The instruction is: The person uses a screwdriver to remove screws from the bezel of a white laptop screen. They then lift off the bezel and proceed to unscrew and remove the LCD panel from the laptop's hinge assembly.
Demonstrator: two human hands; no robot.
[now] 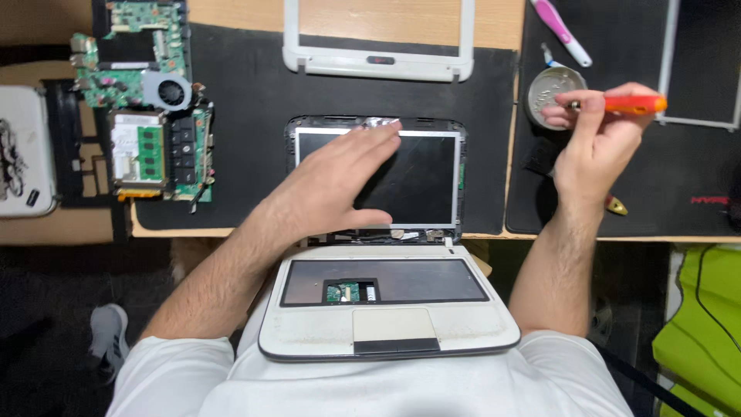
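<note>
Looking down from the head camera, I see a wooden counter [69, 224] covered by black rubber work mats [247, 116]. At the far left lies a white plastic panel [23, 147], only partly in view. Just to its right sits a bare green circuit board with a round grey fan and a memory stick [147, 108], resting on the edge of the left mat.

In the middle, my left hand [340, 181] lies open and flat, fingers spread, palm down on the dark glass screen panel in its black lid shell [421, 181]. It grasps nothing; it only presses on the panel. The lid lies flat on the mat. Its hinged white laptop base with the keyboard removed [390, 305] rests on my lap, against the counter's near edge. Beyond the screen, at the far edge of the mat, lies an empty white plastic screen bezel frame [378, 62].

To the right, my right hand [598, 143] is clenched around an orange-handled screwdriver [629, 104], held level above the right-hand mat. Its tip is at a small round metal tin [549, 86]. Behind the tin lies a pink and white pen-shaped tool [562, 27]. A bright green bag [698, 324] is at the lower right, beneath counter level.
</note>
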